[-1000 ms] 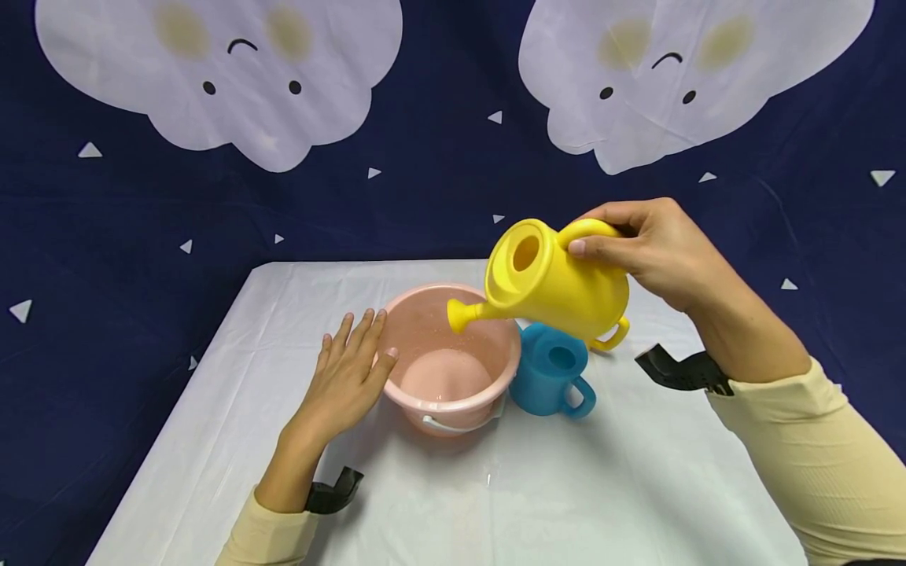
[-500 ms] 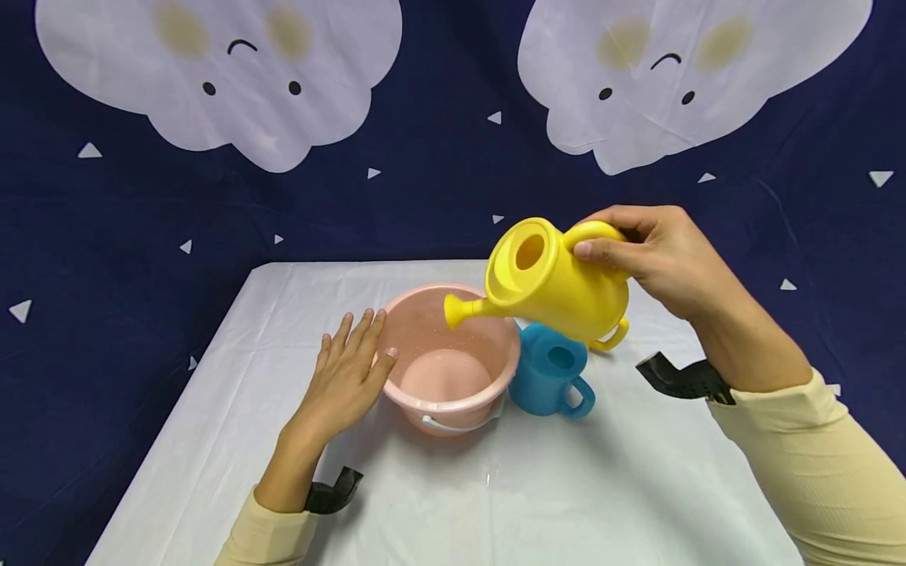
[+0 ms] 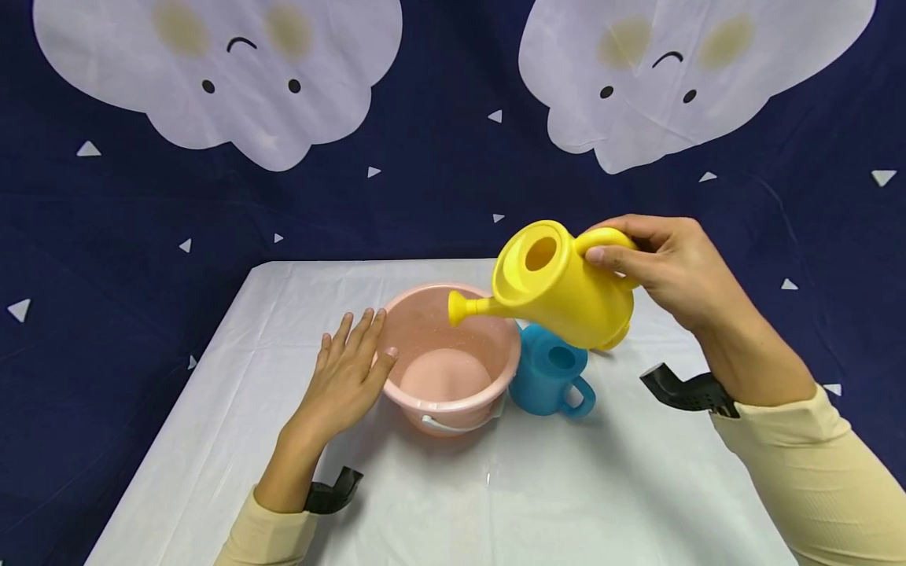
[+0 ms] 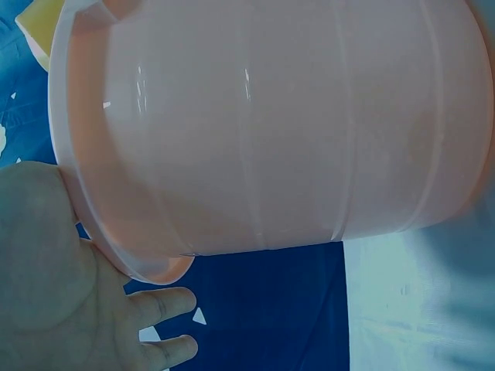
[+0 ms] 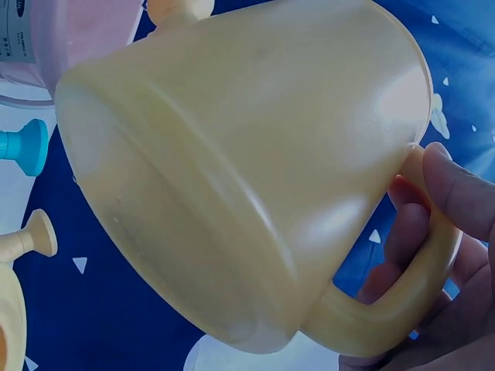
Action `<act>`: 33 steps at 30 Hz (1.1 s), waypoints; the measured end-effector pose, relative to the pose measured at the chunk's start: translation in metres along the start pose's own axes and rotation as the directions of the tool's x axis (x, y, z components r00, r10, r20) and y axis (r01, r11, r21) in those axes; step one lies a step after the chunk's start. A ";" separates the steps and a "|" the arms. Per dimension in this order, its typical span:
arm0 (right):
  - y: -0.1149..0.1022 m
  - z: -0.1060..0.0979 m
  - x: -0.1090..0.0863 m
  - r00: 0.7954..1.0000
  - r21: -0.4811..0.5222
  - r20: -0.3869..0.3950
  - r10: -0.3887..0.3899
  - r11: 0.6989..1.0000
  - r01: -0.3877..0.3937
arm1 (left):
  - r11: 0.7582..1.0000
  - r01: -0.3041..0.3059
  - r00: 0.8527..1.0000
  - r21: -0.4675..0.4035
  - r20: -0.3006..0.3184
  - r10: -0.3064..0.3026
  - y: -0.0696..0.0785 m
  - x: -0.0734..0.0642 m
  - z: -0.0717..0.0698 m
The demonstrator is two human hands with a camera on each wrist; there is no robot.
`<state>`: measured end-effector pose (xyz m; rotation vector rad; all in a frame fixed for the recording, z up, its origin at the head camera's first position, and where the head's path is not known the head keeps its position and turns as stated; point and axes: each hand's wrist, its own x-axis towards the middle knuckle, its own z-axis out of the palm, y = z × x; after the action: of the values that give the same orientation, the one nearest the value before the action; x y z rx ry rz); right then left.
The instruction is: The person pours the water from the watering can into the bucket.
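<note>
Touching the pink bucket (image 3: 439,404) at its left rim with the left hand (image 3: 347,381), with straight, slightly parted fingers curled round nothing; unmoved since half a second ago, likely to steady it. Over the bucket, holding out the yellow nozzle (image 3: 458,308) with no visible stream; cannot tell whether any water lies at the bottom. Just right of the bucket, leaving the blue watering can (image 3: 541,381) upright and untouched on the white surface (image 3: 566,495). Above and right of the bucket, carrying the tilted yellow watering can (image 3: 573,303), now shifted a little rightward and lower at its handle, with the spout nearer level. Seemingly easing off the tip, then, while keeping aim into the bucket. Almost hiding a second yellow can (image 5: 15,297), right of the bucket too. Farthest right of the bucket, gripping that handle with the right hand (image 3: 675,267), clamped by fingers and thumb.
</note>
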<state>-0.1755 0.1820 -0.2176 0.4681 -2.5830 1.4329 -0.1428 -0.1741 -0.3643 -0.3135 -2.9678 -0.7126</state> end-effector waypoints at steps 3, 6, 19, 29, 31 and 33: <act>0.001 -0.001 -0.002 1.000 0.002 -0.008 0.013 1.000 -0.013 | 1.000 -0.001 1.000 0.002 -0.001 0.001 0.000 0.000 0.000; 0.002 -0.002 -0.003 1.000 0.005 -0.016 0.020 1.000 -0.019 | 1.000 -0.001 1.000 -0.001 -0.003 0.001 0.000 0.000 0.000; 0.011 -0.004 -0.013 0.999 0.035 -0.036 0.014 0.999 -0.013 | 1.000 0.001 1.000 -0.006 0.001 -0.001 0.001 0.000 0.001; 0.025 -0.005 -0.020 0.998 0.227 -0.055 0.023 0.974 -0.009 | 1.000 -0.004 1.000 -0.007 -0.005 0.004 0.001 0.000 0.001; 0.029 -0.006 -0.021 0.998 0.306 -0.064 0.021 0.952 0.000 | 1.000 -0.005 1.000 -0.008 -0.005 0.005 0.001 0.000 0.001; 0.032 -0.006 -0.023 0.997 0.359 -0.079 0.014 0.933 0.016 | 1.000 -0.007 1.000 -0.008 -0.006 0.007 0.001 0.000 0.001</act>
<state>-0.1653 0.2074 -0.2469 0.4436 -2.2596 1.8924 -0.1429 -0.1730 -0.3652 -0.3210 -2.9577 -0.7240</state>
